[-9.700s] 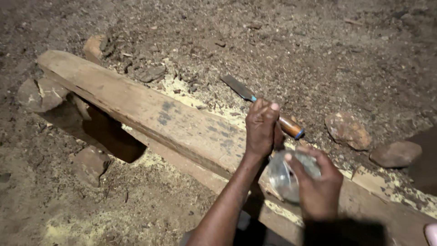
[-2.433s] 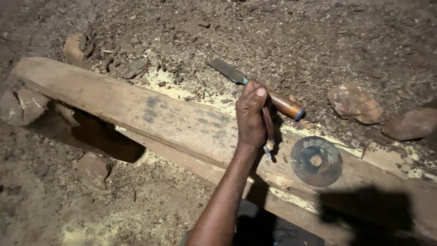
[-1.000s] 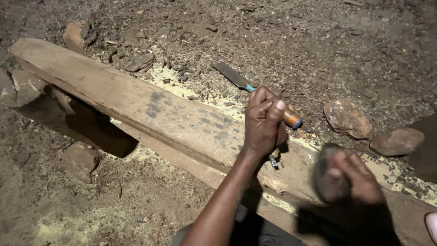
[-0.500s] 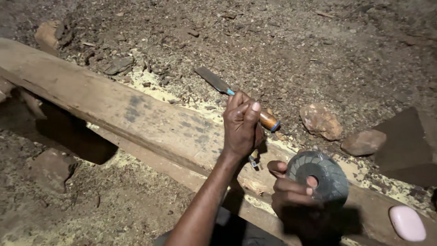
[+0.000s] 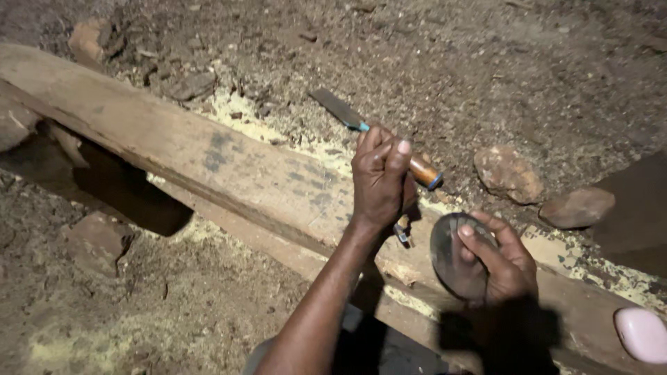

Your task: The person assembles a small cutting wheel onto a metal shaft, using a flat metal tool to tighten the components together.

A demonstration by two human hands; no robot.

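Rough outdoor woodworking spot, not a proper shop: bare dirt ground (image 5: 542,62), long weathered wooden beam (image 5: 180,149) propped on reddish stones (image 5: 507,173), pale yellow sawdust (image 5: 236,114) scattered alongside.

A long rough wooden beam (image 5: 208,156) runs across the earth floor from ten o'clock down to four o'clock. At centre, the left hand (image 5: 380,179) sits on the beam, closed around a wooden-handled chisel with a flat steel blade (image 5: 342,111), whose blade points toward eleven o'clock over the sawdust behind the beam. At four o'clock from it, the right hand (image 5: 504,262) holds a round dark disc (image 5: 451,255) (possibly a grinding wheel) above the beam. Two lumpy brown stones (image 5: 508,173) (image 5: 577,206) lie behind the beam at three o'clock. A pale pink rounded object (image 5: 643,335) rests at five o'clock.
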